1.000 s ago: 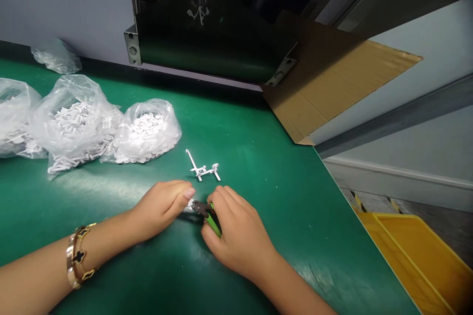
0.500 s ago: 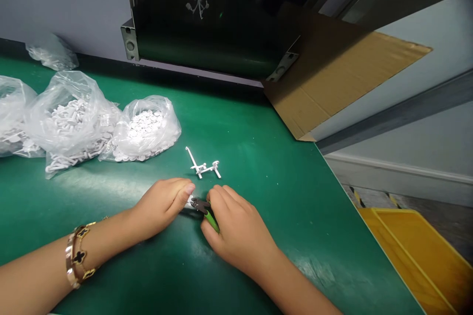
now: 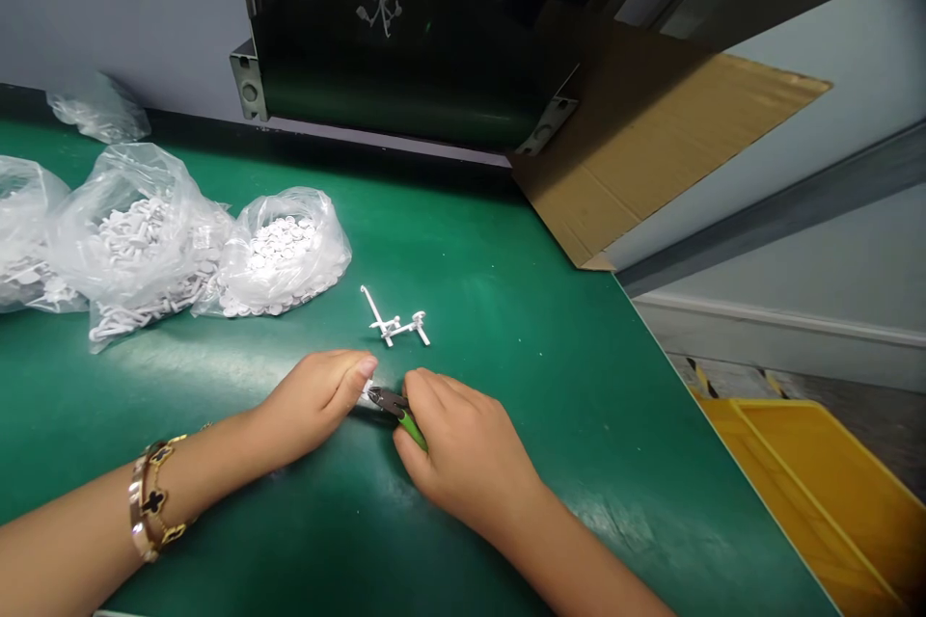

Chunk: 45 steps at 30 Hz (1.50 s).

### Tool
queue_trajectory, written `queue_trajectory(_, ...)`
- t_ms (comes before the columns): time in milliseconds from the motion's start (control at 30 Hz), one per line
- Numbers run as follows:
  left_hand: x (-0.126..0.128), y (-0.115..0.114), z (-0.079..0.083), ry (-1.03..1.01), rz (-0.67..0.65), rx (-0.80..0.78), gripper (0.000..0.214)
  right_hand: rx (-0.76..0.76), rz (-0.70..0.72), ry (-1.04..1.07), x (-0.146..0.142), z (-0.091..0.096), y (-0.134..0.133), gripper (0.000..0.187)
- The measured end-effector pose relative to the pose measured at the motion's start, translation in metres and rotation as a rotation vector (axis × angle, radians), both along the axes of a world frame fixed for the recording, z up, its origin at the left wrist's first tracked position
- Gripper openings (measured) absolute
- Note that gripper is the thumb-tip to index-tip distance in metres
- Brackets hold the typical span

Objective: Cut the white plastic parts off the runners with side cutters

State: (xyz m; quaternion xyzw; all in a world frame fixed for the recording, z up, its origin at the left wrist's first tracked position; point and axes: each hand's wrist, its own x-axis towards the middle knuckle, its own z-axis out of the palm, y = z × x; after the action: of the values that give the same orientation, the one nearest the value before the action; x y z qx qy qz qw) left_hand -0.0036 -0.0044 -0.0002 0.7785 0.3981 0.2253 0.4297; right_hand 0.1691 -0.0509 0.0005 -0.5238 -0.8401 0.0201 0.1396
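My left hand (image 3: 322, 395) is closed on a small white plastic part (image 3: 367, 392), mostly hidden behind the thumb and fingers. In my right hand (image 3: 463, 443) are green-handled cutting pliers (image 3: 411, 426), gripped with the fingers wrapped round them. The dark jaws of the pliers point left and meet the white part at my left fingertips. Just beyond both hands, a branched white plastic sprue (image 3: 396, 325) lies on the green table (image 3: 449, 241).
Clear bags of small white parts (image 3: 282, 246) (image 3: 137, 231) stand at the left. A conveyor belt (image 3: 405, 96) at the back carries another white sprue (image 3: 381, 8). A cardboard sheet (image 3: 651, 135) leans at the right, above a yellow bin (image 3: 810, 472) beyond the table edge.
The plier jaws have shifted slightly left, closer in to the white part at my left fingertips. The whole view has moved a little; otherwise both hands keep their grips.
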Motion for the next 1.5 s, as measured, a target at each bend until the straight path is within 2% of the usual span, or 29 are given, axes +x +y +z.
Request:
queue_trajectory(200, 0.002, 0.0, 0.002, -0.107, 0.011, -0.162, 0.047, -0.043, -0.006, 0.263, 0.002, -0.002, 0.004, 0.009)
queue_trajectory(300, 0.001, 0.001, 0.0, -0.123, 0.001, -0.148, 0.048, -0.042, -0.042, 0.356, 0.004, 0.0, 0.007, 0.009)
queue_trajectory(433, 0.002, 0.003, 0.0, -0.124, -0.02, -0.117, 0.048, -0.056, -0.014, 0.472, 0.005, 0.001, 0.008, 0.009)
queue_trajectory(533, 0.004, 0.002, 0.001, -0.107, -0.034, -0.108, 0.047, -0.134, 0.013, 0.636, 0.002, -0.001, 0.007, 0.007)
queue_trajectory(667, 0.005, 0.0, 0.001, -0.096, -0.161, -0.155, 0.041, -0.31, 0.039, 0.798, -0.003, -0.004, 0.006, 0.017)
queue_trajectory(833, 0.001, 0.0, 0.0, -0.099, -0.325, -0.158, 0.039, -0.463, 0.126, 0.788, 0.0, 0.001, 0.011, 0.031)
queue_trajectory(933, -0.001, 0.0, -0.002, -0.128, -0.279, -0.212, 0.042, -0.367, 0.106, 0.74, 0.005, 0.002, 0.017, 0.028)
queue_trajectory(1033, -0.002, 0.001, -0.006, -0.193, -0.146, -0.257, 0.045, -0.126, -0.058, 0.694, 0.01, -0.001, 0.023, 0.02)
queue_trajectory(1133, -0.002, 0.003, -0.007, -0.203, -0.055, -0.152, 0.046, 0.008, -0.219, 0.732, 0.013, -0.003, 0.024, 0.01)
queue_trajectory(1200, -0.001, 0.004, -0.006, -0.169, -0.028, -0.069, 0.045, 0.021, -0.202, 0.769, 0.01, -0.002, 0.021, 0.01)
queue_trajectory(1300, 0.001, 0.005, -0.006, -0.13, -0.028, -0.001, 0.044, -0.01, -0.067, 0.782, 0.002, 0.002, 0.013, 0.008)
queue_trajectory(1400, 0.002, 0.003, -0.006, -0.12, -0.06, -0.003, 0.042, -0.048, 0.03, 0.785, -0.007, 0.003, 0.007, 0.006)
queue_trajectory(1500, 0.004, 0.002, -0.006, -0.101, -0.082, -0.036, 0.042, -0.068, 0.037, 0.801, -0.01, 0.002, 0.007, 0.009)
